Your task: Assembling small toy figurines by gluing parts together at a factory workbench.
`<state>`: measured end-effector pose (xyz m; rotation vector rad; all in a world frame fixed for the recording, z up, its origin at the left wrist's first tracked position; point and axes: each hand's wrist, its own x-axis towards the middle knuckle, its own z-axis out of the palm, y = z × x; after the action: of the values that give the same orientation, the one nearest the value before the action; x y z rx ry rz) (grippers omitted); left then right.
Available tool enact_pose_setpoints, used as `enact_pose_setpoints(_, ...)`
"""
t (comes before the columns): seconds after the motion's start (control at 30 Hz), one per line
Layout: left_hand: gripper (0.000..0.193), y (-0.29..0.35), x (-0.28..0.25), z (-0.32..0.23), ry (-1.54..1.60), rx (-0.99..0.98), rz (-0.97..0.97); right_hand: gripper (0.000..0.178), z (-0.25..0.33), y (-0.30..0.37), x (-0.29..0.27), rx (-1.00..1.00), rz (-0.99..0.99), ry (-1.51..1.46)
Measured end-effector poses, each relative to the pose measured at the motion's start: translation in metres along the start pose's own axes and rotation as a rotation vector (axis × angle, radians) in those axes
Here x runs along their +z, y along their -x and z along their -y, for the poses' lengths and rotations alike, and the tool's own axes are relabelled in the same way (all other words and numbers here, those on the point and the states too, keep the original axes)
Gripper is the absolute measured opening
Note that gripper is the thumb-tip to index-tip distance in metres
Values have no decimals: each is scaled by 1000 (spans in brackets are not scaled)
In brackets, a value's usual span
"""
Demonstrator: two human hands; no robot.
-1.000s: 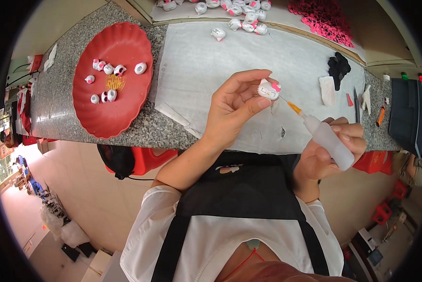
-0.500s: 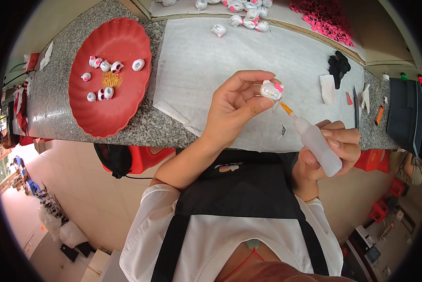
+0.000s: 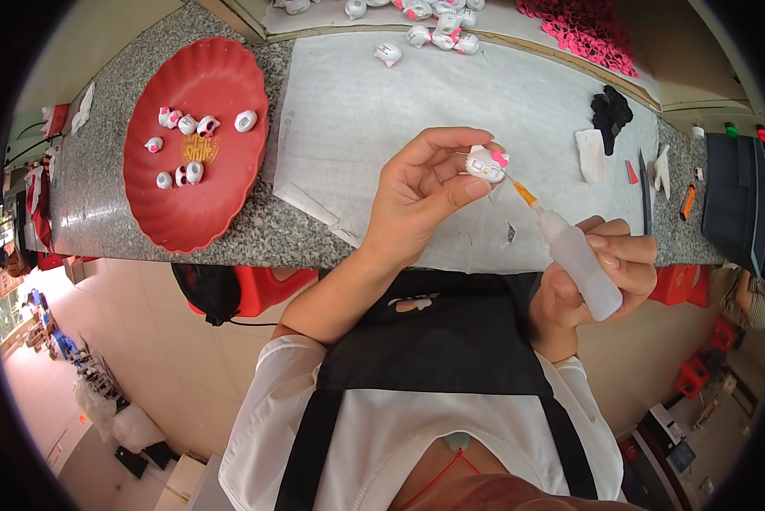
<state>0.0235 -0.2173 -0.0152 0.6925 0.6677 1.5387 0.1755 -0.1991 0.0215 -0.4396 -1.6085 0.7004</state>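
Note:
Between the thumb and fingers of my left hand [image 3: 421, 192] is a small white cat-shaped figurine head [image 3: 486, 163] with a pink bow, its decorated side showing. My right hand [image 3: 608, 264] is closed round a translucent squeeze bottle [image 3: 580, 266], tilted up toward the head. The bottle ends in an orange nozzle [image 3: 526, 194] with a thin needle. Its tip is close to the lower right of the head; whether it touches I cannot tell. Both hands are above a white sheet [image 3: 348, 111] on the table.
A red scalloped tray [image 3: 165, 81] at the left holds several white figurine heads. More heads [image 3: 442, 30] and a heap of pink pieces [image 3: 578, 34] lie at the back. To the right are a black cloth [image 3: 611, 119], a folded white tissue [image 3: 590, 156], an orange cutter [image 3: 687, 203] and a dark bin [image 3: 732, 209].
The bottle's needle has drawn back slightly to the right from the figurine head's front. My left hand has tilted the head a little and shifted it slightly left.

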Motion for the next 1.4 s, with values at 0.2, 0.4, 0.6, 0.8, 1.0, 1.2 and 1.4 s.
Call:
enact_pose_setpoints(0.2,33,0,2,0,-2,-3,8,47,0,2,0,5,12,-4)
enact_pose_setpoints(0.4,33,1,2,-1,-4,-11,9,47,1,2,1,18,42,-20)
enact_pose_setpoints(0.6,33,1,1,1,-13,-2,2,48,3,2,2,22,37,-22)
enact_pose_setpoints(0.8,33,0,2,0,-25,5,14,47,1,2,2,4,28,-5)
enact_pose_setpoints(1.0,33,1,2,4,-90,52,42,47,1,2,3,5,22,-9)
enact_pose_setpoints(1.2,30,0,2,6,-280,227,30,49,1,1,4,9,61,11)
enact_pose_setpoints(1.4,30,0,0,7,-326,249,14,48,4,0,3,24,88,-16)
